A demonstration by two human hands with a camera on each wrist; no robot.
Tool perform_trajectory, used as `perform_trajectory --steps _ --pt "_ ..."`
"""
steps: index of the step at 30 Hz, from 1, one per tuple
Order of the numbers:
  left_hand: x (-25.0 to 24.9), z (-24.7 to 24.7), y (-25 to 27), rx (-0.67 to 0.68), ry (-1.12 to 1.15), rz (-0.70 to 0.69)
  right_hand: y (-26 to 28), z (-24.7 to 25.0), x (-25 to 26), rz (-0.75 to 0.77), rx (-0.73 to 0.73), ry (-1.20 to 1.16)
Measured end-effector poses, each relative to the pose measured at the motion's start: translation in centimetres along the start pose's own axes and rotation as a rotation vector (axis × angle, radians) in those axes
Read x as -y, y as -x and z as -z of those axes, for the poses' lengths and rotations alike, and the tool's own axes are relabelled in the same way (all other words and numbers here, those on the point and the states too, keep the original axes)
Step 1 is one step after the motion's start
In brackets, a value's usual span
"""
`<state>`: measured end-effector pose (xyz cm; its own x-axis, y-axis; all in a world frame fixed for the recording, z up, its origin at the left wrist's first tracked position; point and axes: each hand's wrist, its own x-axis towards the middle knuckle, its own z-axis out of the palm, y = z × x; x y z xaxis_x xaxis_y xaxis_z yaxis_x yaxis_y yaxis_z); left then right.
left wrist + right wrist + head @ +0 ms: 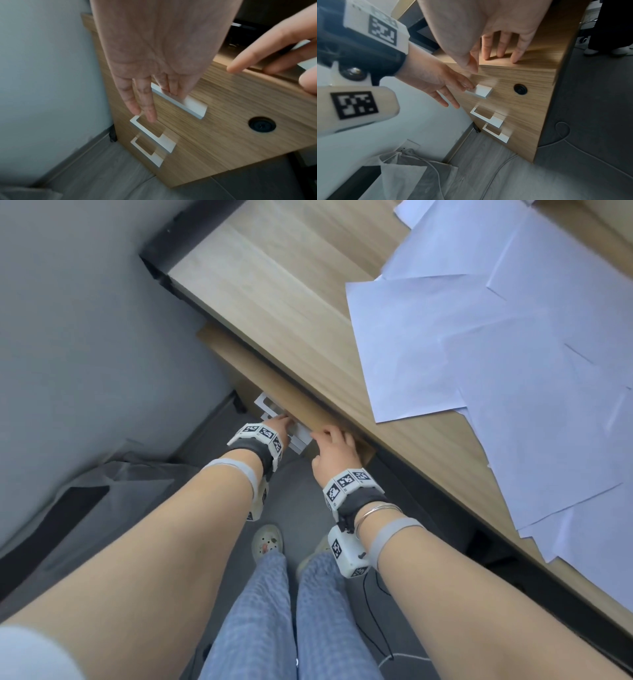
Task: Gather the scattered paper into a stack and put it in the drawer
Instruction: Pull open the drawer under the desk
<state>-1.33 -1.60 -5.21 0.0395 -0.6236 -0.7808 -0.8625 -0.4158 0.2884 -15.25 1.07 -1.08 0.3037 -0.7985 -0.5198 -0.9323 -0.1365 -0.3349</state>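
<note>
Several white paper sheets (479, 344) lie scattered and overlapping on the wooden desk (274, 285). Under the desk stands a wooden drawer cabinet (223, 121) with white handles. My left hand (145, 94) has two fingers tucked behind the top drawer's handle (193, 106), while its other two fingers point straight down. My right hand (489, 54) rests its straight fingers on the cabinet's top edge, thumb at the front. Both hands (277, 422) (334, 443) hold no paper. Whether the drawer stands ajar I cannot tell.
Two lower drawer handles (152, 134) and a round black lock hole (261, 123) sit on the cabinet front. A white wall is close on the left. On the floor lie a grey bag (412, 175) and a cable by a wall socket (409, 147).
</note>
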Motion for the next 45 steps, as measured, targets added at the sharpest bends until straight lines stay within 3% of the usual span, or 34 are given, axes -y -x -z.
perform_trajectory --steps 4,8,14,18,22,28,35,40,45 --pt "-0.1 -1.0 0.6 -0.144 0.262 0.086 0.1 0.4 -0.2 0.011 0.015 -0.009" --pt "0.4 -2.1 1.7 -0.277 0.494 0.273 0.3 0.7 -0.4 0.043 0.052 0.024" --pt "0.9 -2.6 3.7 -0.297 0.545 0.448 0.9 1.1 -0.4 0.021 0.104 0.027" --pt "2.1 -2.9 5.0 -0.303 0.645 0.415 1.2 1.3 -0.3 0.01 0.128 0.029" --pt "3.8 -3.0 6.0 -0.193 0.732 0.439 1.5 1.4 -0.1 -0.013 0.136 0.042" --pt "6.0 -4.1 8.3 -0.163 0.43 0.464 1.6 1.1 0.2 -0.022 0.13 0.072" --pt "7.9 -3.6 12.8 0.195 -0.123 0.396 1.8 0.7 1.0 -0.064 0.105 0.12" --pt "9.6 -4.2 14.2 0.303 -0.294 0.336 2.2 0.1 1.8 -0.085 0.084 0.176" --pt "11.2 -4.9 15.7 0.358 -0.328 0.349 2.2 -0.6 2.6 -0.106 0.059 0.197"
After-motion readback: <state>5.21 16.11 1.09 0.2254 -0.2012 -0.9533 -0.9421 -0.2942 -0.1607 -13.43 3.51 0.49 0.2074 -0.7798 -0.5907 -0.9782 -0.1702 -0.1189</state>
